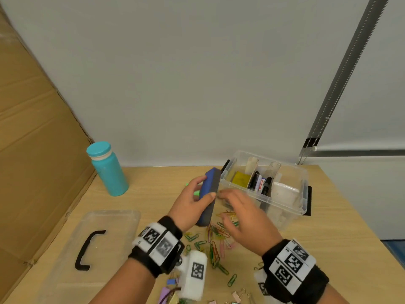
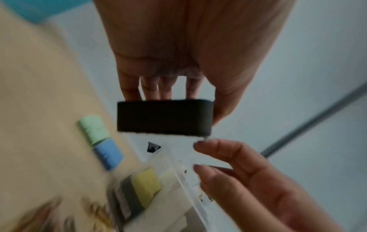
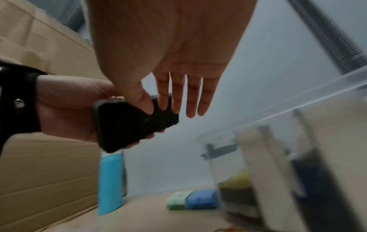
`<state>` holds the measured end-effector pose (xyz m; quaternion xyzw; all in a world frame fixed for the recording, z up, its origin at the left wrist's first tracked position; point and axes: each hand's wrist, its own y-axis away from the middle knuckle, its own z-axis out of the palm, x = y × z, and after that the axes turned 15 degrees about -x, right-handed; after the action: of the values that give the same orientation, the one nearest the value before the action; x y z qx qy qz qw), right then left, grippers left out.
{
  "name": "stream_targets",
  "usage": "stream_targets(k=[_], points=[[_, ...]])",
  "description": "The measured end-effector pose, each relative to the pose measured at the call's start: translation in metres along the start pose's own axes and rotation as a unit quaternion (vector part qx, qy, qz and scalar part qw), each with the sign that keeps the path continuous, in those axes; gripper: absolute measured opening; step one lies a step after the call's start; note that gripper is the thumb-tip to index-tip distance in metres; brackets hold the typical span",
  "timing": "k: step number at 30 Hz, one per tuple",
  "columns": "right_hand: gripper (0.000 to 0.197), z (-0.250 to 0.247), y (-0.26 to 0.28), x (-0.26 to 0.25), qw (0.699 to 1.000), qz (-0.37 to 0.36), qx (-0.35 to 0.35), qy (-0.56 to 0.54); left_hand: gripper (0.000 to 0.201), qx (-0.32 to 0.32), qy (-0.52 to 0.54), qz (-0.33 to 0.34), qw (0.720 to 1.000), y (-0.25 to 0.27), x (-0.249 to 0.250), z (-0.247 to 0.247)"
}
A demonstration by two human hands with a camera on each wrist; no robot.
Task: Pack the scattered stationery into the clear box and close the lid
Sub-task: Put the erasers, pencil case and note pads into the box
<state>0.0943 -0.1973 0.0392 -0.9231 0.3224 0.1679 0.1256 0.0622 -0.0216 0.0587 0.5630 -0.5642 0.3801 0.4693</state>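
My left hand (image 1: 205, 188) grips a blue whiteboard eraser (image 1: 209, 194) with a dark felt face, held tilted above the table just left of the clear box (image 1: 285, 213). In the left wrist view the eraser's felt end (image 2: 164, 117) sits between thumb and fingers. My right hand (image 1: 228, 207) hovers beside it, blurred, with straight fingers (image 3: 188, 97) reaching towards the eraser (image 3: 129, 124) and holding nothing. The box holds markers (image 1: 260, 183), a yellow pad (image 1: 241, 178) and a white item (image 1: 283, 191). Coloured paper clips (image 1: 214, 242) lie scattered under my hands.
The clear lid (image 1: 105, 220) with a black handle lies at the front left. A teal bottle (image 1: 108, 170) stands at the back left beside a cardboard sheet (image 1: 32, 150). Green (image 3: 176, 202) and blue (image 3: 202, 200) pads lie left of the box. Binder clips (image 1: 171, 292) sit near the front edge.
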Motion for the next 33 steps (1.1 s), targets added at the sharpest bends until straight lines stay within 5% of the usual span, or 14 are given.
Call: stream_targets(k=[6,11,14,19,26,28,33], points=[[0.024,-0.044,0.021,0.085,0.975,0.187,0.102,0.064,0.049,0.003,-0.332,-0.003,0.943,-0.071,0.033,0.018],[0.055,-0.043,0.027,0.139,0.933,0.351,0.067,0.037,0.045,-0.018,-0.499,-0.036,0.866,-0.129,0.040,0.047],[0.065,-0.032,0.028,0.144,0.920,0.372,0.033,-0.116,0.044,-0.021,-0.554,-0.054,0.831,-0.152,0.037,0.059],[0.065,-0.030,0.029,0.146,0.921,0.365,0.028,-0.133,0.042,-0.012,-0.588,-0.058,0.807,-0.173,0.020,0.076],[0.065,-0.031,0.029,0.149,0.926,0.362,0.011,-0.104,0.045,-0.118,-0.478,-0.115,0.863,-0.183,0.002,0.075],[0.065,-0.032,0.029,0.150,0.929,0.357,0.003,-0.096,0.044,-0.105,-0.449,-0.115,0.880,-0.175,0.001,0.074],[0.063,-0.034,0.029,0.153,0.933,0.347,-0.015,-0.092,0.047,-0.040,-0.387,0.024,0.921,-0.133,-0.001,0.069]])
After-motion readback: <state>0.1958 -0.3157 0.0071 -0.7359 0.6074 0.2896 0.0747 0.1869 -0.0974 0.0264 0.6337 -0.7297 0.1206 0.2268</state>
